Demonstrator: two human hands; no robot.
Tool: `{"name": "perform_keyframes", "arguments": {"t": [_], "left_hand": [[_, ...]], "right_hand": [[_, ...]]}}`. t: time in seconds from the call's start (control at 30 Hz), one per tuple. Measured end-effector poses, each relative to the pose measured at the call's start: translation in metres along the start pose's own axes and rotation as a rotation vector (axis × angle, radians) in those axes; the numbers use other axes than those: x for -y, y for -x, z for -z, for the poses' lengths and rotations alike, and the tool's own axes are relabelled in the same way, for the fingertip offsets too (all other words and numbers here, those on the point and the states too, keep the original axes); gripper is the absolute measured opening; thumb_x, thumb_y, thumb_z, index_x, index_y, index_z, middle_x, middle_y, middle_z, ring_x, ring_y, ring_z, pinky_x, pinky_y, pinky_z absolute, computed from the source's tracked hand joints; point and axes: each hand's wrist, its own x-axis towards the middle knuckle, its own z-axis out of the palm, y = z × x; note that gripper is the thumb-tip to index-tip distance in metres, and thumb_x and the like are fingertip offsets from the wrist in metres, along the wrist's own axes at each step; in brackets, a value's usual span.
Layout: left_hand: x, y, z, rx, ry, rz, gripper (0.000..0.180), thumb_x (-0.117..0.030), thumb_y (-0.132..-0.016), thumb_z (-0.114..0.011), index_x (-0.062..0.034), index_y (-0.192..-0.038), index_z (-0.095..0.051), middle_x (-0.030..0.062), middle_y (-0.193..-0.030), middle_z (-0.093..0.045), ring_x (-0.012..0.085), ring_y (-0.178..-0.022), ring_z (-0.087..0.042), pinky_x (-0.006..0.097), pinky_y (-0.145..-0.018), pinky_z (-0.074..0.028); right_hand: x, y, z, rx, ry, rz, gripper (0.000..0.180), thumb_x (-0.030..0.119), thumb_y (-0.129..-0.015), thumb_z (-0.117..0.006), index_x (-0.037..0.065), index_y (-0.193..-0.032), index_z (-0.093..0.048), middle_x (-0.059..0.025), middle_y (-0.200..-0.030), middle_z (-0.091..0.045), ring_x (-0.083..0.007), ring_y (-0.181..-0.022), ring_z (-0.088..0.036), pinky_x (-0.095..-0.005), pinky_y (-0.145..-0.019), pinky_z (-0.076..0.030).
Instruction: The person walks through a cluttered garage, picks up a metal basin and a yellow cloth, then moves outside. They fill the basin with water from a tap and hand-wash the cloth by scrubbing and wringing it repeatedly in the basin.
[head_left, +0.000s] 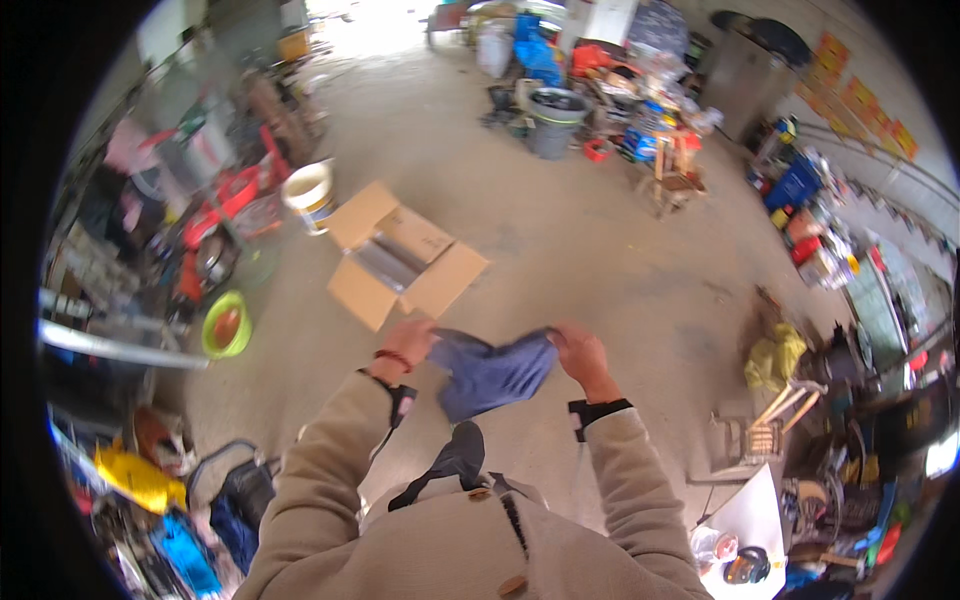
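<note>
Between my two hands a dark blue-grey cloth [495, 375] hangs stretched out, sagging in the middle. My left hand [405, 345] is closed on its left upper corner; a red bracelet circles that wrist. On the other side, my right hand [583, 356] pinches the right upper corner. Both hands are slightly smeared by motion. Just beyond my left hand an open cardboard box [440, 280] stands on the floor, its flaps folded outward and something grey and shiny inside. What kind of cloth or garment this is, I cannot tell.
A white bucket [309, 190] stands beyond the box, and a lime-green basin [228, 325] lies left. At the back is a grey bin [556, 125] near piled goods and a wooden chair [672, 175]. At right are a small wooden stool [765, 440] and a white table [745, 510].
</note>
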Motion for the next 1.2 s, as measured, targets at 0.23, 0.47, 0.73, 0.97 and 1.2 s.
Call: {"name": "perform_keyframes", "arguments": {"t": [0.23, 0.47, 0.73, 0.97, 1.2], "left_hand": [[0.035, -0.157, -0.028, 0.194, -0.030, -0.466, 0.025, -0.013, -0.079, -0.064, -0.0027, -0.101, -0.063, 0.0159, -0.098, -0.066, 0.0319, -0.089, -0.063, 0.039, -0.077, -0.049], [-0.006, -0.333, -0.016, -0.102, 0.323, -0.315, 0.016, -0.004, -0.077, -0.063, 0.0005, -0.093, -0.061, 0.0183, -0.089, -0.062, 0.0385, -0.083, -0.060, 0.041, -0.073, -0.048], [-0.048, -0.460, -0.051, 0.055, 0.299, -0.406, 0.016, -0.009, -0.080, -0.064, -0.0019, -0.094, -0.064, 0.0199, -0.086, -0.062, 0.0385, -0.084, -0.060, 0.043, -0.071, -0.048], [-0.019, -0.576, -0.103, -0.006, 0.383, -0.092, 0.025, -0.027, -0.089, -0.058, -0.0028, -0.094, -0.065, 0.0201, -0.092, -0.064, 0.0394, -0.086, -0.061, 0.043, -0.072, -0.049], [-0.006, -0.655, -0.100, -0.036, 0.305, -0.118, 0.018, -0.008, -0.077, -0.064, -0.0055, -0.094, -0.067, 0.0176, -0.087, -0.065, 0.0352, -0.082, -0.062, 0.038, -0.072, -0.051]], "right_hand": [[-0.067, -0.075, 0.046, 0.402, 0.095, -0.326, 0.024, 0.030, -0.087, -0.055, 0.014, -0.102, -0.063, -0.0133, -0.101, -0.064, -0.0344, -0.096, -0.060, -0.0427, -0.081, -0.048], [-0.141, -0.164, 0.105, 0.051, 0.001, -0.500, 0.023, 0.028, -0.087, -0.054, 0.014, -0.102, -0.063, -0.0127, -0.097, -0.064, -0.0337, -0.094, -0.060, -0.0420, -0.080, -0.048], [-0.211, -0.233, 0.130, -0.144, 0.088, -0.213, 0.021, 0.025, -0.084, -0.060, 0.012, -0.100, -0.064, -0.0161, -0.091, -0.064, -0.0359, -0.091, -0.060, -0.0437, -0.076, -0.049], [-0.313, -0.334, 0.118, -0.140, -0.022, -0.422, 0.020, 0.023, -0.087, -0.057, 0.006, -0.096, -0.064, -0.0177, -0.091, -0.064, -0.0384, -0.086, -0.060, -0.0445, -0.074, -0.049], [-0.397, -0.456, 0.108, -0.122, -0.249, -0.227, 0.014, 0.012, -0.080, -0.065, 0.002, -0.090, -0.064, -0.0151, -0.076, -0.063, -0.0267, -0.070, -0.061, -0.0351, -0.065, -0.048]]}}
